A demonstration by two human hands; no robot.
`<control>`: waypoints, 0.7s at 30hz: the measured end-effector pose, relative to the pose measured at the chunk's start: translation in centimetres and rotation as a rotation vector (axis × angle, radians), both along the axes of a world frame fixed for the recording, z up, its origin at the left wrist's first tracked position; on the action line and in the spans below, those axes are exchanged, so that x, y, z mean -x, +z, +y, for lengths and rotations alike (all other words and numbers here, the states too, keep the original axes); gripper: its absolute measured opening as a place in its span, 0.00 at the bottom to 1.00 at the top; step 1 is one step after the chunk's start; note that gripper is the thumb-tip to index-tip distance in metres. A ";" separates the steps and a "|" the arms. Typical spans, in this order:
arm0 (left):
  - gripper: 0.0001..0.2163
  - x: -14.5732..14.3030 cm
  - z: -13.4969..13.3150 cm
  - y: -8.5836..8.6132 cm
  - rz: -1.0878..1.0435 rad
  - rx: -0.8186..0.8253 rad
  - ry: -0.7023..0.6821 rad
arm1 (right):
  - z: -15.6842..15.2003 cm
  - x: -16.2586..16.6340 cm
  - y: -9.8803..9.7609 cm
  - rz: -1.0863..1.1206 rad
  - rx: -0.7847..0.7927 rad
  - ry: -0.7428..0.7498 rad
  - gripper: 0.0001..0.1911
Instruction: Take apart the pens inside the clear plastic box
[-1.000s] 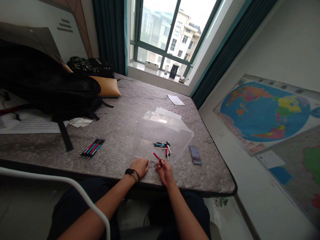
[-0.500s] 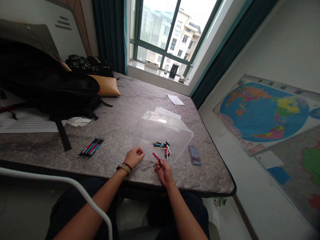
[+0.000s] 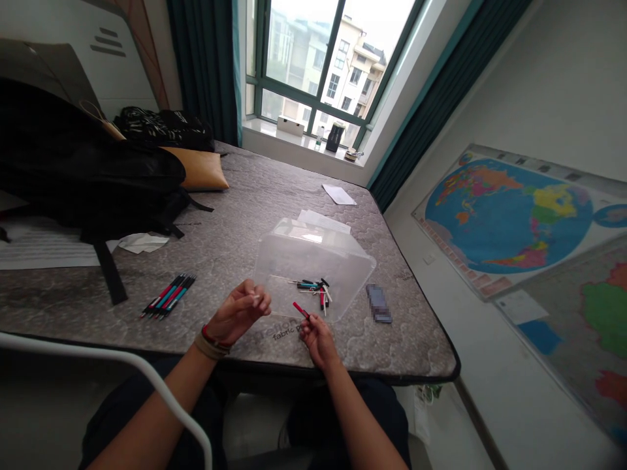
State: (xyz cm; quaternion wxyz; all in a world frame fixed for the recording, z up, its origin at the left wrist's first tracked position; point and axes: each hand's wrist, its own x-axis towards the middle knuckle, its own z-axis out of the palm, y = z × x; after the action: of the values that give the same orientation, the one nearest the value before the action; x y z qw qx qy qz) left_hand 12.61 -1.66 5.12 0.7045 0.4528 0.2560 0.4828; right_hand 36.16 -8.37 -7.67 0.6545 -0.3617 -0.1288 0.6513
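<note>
My right hand (image 3: 317, 338) is closed around a short red pen piece (image 3: 300, 310), which points up and left in front of the clear plastic box. My left hand (image 3: 243, 307) is raised at the box's near left corner, thumb and fingers pinched together; a small pale spot shows at the fingertips, too small to name. The clear plastic box (image 3: 274, 251) lies with its open side toward me. Inside it is a loose pile of pen parts (image 3: 313, 286) in black, teal, red and white. Left of my hands, several pens (image 3: 169, 296) in red, teal and black lie side by side.
A blurred-out dark, flat object (image 3: 379, 304) lies right of the box. Paper sheets (image 3: 339, 194) lie behind it. A black backpack (image 3: 98, 176) and a tan pouch (image 3: 196, 168) occupy the left. A white curved tube (image 3: 98, 352) crosses the lower left, over my left forearm.
My left hand has lifted and shifted left, turning its pinched fingers upward. My right hand stays nearly in place with the red pen piece. The whole view has shifted slightly.
</note>
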 end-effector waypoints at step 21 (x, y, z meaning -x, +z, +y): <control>0.24 -5.0 1.3 -6.6 0.680 -0.098 0.009 | -0.1 0.3 0.2 -0.110 -0.003 0.038 0.08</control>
State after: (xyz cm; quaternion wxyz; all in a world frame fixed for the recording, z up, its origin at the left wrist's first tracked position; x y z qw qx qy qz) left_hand 17.62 -0.31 -1.52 0.5543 0.6199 0.4546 0.3191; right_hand 35.87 -8.47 -7.44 0.6346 -0.3936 -0.1725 0.6424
